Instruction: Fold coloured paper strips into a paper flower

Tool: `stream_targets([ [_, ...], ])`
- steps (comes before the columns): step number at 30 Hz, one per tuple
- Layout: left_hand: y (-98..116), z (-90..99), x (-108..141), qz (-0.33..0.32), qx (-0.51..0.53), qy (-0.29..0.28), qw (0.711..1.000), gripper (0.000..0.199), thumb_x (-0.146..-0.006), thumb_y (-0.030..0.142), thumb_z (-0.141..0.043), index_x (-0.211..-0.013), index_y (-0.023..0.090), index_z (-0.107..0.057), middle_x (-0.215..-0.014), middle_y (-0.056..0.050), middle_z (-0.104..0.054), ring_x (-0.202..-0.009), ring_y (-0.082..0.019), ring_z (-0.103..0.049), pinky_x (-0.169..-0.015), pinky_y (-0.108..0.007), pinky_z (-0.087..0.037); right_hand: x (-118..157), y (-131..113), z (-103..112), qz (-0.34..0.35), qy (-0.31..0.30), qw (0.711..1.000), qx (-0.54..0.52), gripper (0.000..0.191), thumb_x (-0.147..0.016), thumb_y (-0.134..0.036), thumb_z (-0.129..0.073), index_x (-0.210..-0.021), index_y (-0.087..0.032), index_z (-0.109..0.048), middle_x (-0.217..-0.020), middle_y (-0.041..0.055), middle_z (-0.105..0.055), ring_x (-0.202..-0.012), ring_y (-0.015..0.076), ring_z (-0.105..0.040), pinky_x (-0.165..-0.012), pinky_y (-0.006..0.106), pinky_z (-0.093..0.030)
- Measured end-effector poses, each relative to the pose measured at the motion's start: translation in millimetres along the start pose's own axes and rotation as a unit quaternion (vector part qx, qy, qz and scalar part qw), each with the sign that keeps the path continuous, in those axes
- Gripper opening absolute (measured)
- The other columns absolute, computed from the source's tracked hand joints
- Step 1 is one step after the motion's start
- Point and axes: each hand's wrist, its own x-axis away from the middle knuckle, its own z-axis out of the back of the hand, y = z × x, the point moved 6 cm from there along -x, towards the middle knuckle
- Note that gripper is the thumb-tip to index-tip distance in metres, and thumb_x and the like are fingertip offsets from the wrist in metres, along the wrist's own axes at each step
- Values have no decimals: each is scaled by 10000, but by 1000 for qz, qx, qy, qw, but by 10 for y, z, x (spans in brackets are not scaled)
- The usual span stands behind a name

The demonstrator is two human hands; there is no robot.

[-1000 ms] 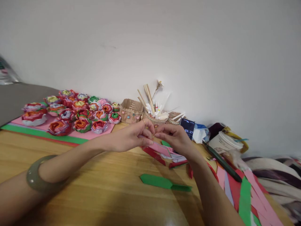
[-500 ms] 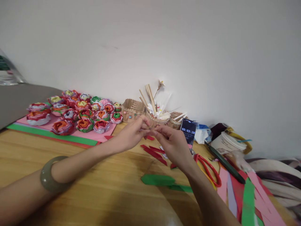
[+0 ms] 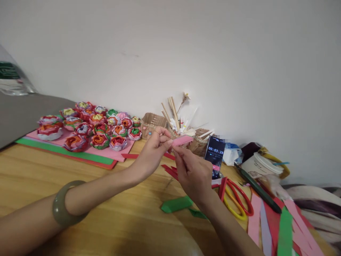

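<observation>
A folded pink paper strip points to the right, pinched between the thumb and fingers of my left hand. My right hand is closed just below it, its fingertips meeting the strip's lower edge near my left thumb. Part of the strip is hidden behind the fingers. Beneath my hands lie folded red paper strips and, nearer to me, folded green paper pieces. A green bangle circles my left wrist.
Several paper flowers stand on stacked coloured sheets at the left. Behind my hands are cardboard baskets with sticks. A phone timer, scissors, a dark green pen-like tool, a white tub and cut strips fill the right.
The pink strip has come into sight above my fingertips, where my hands hid it before. My right hand has lowered slightly and turned. The whole view has shifted a little.
</observation>
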Motion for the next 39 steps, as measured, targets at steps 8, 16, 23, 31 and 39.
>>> stream_targets([
  [8, 93, -21, 58, 20, 53, 46, 997, 102, -801, 141, -489, -816, 191, -402, -514, 94, -424, -420, -51, -306, -412, -177, -204, 4, -52, 39, 12, 18, 999, 38, 126, -841, -95, -494, -885, -112, -611, -707, 47, -708, -580, 116, -645, -531, 200, -438],
  [16, 90, -13, 79, 11, 117, 22, 993, 143, -780, 180, -549, -810, 200, -410, -505, 97, -412, -405, -44, -284, -401, -164, -190, -8, -21, 100, 23, 5, 999, -33, 123, -828, -78, -503, -857, -121, -615, -725, 64, -705, -636, 123, -656, -591, 192, -459],
  [23, 90, -30, 35, 74, 153, -59, 984, 190, -727, 211, -618, -800, 194, -443, -507, 80, -461, -390, -41, -279, -391, -175, -159, -14, 280, -18, -176, -148, 941, -248, 173, -856, -249, -495, -822, -166, -643, -555, -28, -573, -462, 86, -488, -458, 196, -377],
  [31, 190, -120, 59, 78, -41, -290, 953, 110, -749, 163, -567, -797, 196, -473, -572, 38, -501, -528, -95, -454, -482, -205, -304, -26, 492, -165, -246, -279, 836, -403, 235, -767, -359, -586, -681, -147, -641, -531, -28, -491, -483, 85, -400, -437, 208, -292],
  [39, 150, -90, 28, -39, -301, -275, 912, 128, -772, 92, -476, -847, 195, -481, -691, 9, -540, -643, -134, -507, -585, -240, -391, -77, 383, -99, -198, -281, 917, -201, 176, -800, -218, -526, -687, -157, -646, -443, -75, -354, -417, 58, -271, -420, 198, -195],
])
